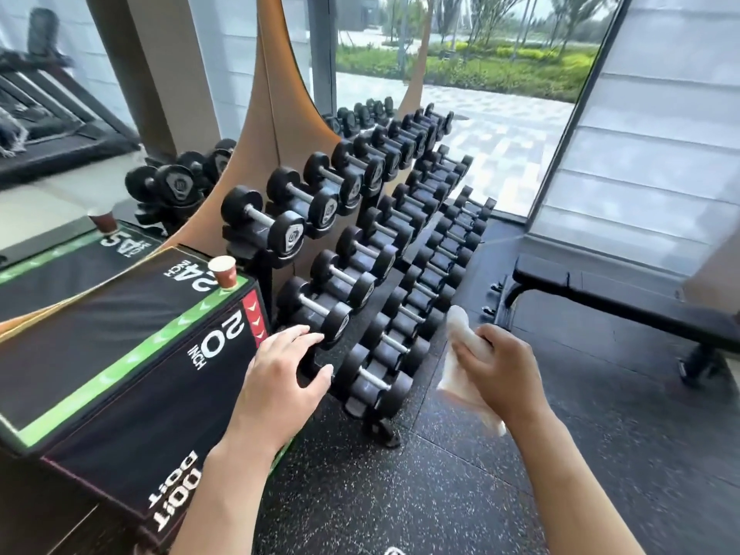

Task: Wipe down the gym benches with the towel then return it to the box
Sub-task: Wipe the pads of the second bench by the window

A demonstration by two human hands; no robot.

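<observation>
- Right hand (502, 370), lower right of centre in the frame, has its grip closed around a bunched white towel (466, 370); cloth sticks out above the fingers and hangs loose below the palm.
- Left hand (280, 374), lower centre, is empty with fingers spread, hovering at the near end of the dumbbell rack (380, 254); whether the fingertips touch the nearest dumbbell is hard to tell.
- Rack holds three sloping tiers of black dumbbells, running from the centre toward the upper middle of the frame, beside a mirror.
- Flat black gym bench (624, 302) stands at the right edge of the frame on the dark speckled floor (440, 494), well apart from both hands.
- Padded plyo box (120, 354) printed "20 INCH" and "24 INCH" fills the lower left; a paper cup (225, 270) stands upright on its far corner.
- Towel looks light, soft and limp, so it should fold wherever it is pinched; a gathered fistful at its middle, as now, seems the surest hold for wiping.
- Wiping appears not yet begun, since the towel is off the bench.
- Which box takes the towel afterward is unclear; the plyo box is the only box in view.
</observation>
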